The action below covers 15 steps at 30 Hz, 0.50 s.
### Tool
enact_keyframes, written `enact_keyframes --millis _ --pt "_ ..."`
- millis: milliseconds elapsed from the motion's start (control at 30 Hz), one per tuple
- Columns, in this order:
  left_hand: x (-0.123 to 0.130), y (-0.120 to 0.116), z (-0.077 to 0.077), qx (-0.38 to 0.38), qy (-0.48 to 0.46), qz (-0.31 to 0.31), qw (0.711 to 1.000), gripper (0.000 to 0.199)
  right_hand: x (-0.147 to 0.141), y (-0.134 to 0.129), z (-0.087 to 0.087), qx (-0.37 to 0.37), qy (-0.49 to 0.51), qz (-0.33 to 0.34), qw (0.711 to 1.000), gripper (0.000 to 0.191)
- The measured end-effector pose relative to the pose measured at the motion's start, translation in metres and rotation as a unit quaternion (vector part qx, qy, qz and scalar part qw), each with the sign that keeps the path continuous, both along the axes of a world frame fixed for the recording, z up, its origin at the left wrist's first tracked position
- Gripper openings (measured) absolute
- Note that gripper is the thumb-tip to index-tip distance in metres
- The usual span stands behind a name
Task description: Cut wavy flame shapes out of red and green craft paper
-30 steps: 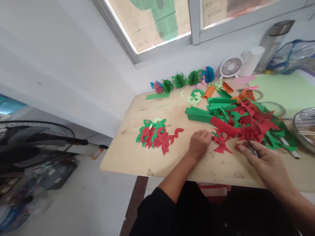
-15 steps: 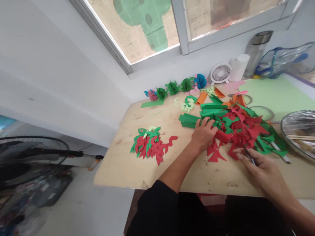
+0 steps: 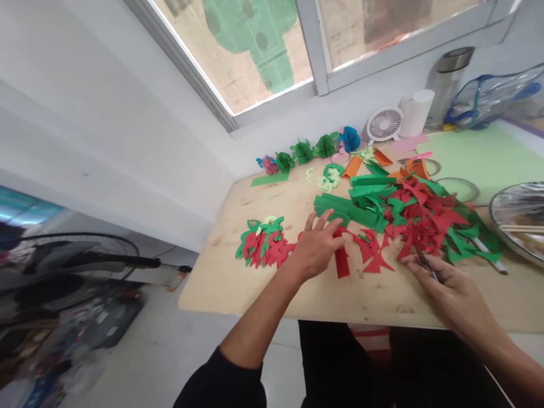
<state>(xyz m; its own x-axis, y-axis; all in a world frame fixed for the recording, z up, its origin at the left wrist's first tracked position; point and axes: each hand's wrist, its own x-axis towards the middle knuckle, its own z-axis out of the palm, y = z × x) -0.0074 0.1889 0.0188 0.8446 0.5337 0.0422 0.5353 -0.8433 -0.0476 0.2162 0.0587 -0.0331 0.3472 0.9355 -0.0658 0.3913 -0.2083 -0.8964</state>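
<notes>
My left hand (image 3: pixel 318 245) lies over the wooden table with its fingers spread. Its thumb and index finger touch a folded red paper strip (image 3: pixel 342 263), which lies partly under them. My right hand (image 3: pixel 446 283) is closed around dark, slim scissors (image 3: pixel 425 263), mostly hidden by the fingers, at the front of a heap of red paper scraps (image 3: pixel 429 218). Folded green paper strips (image 3: pixel 334 208) lie just beyond my left fingertips. To the left sits a pile of cut red and green leaf-like pieces (image 3: pixel 266 246).
Paper honeycomb balls (image 3: pixel 303 152) line the wall. Behind the scraps stand a small white fan (image 3: pixel 385 124), a white cylinder (image 3: pixel 420 113) and a flask (image 3: pixel 450 85). A plastic-covered bowl (image 3: pixel 521 215) is at the right. The table (image 3: pixel 212 283) ends at the front left.
My left hand has moved left off the scrap heap, and the red strip now lies beside it, apart from the heap. My right hand has stayed nearly in place. The view has shifted slightly.
</notes>
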Motion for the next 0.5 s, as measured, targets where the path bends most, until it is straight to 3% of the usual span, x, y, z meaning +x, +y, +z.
enact_keyframes --millis 67,167,300,367,500 --pt "-0.005 -0.008 -0.008 -0.019 -0.020 0.017 0.999 0.031 -0.005 -0.002 -0.001 0.003 0.003 0.009 1.000 0.034" --pt "-0.010 -0.023 -0.023 -0.065 -0.132 0.103 0.984 0.032 -0.012 -0.004 0.000 0.010 0.011 0.020 1.000 0.034" --pt "-0.012 -0.047 -0.040 -0.154 -0.275 0.255 0.914 0.023 -0.023 -0.004 0.003 0.014 0.024 0.028 0.999 0.031" --pt "-0.011 -0.058 -0.046 -0.184 -0.284 0.281 0.898 0.034 -0.031 -0.001 0.004 0.006 0.023 0.040 0.999 0.030" --pt "-0.007 -0.072 -0.055 -0.174 -0.268 0.296 0.900 0.046 -0.046 0.010 0.004 -0.013 -0.002 0.100 0.995 0.031"
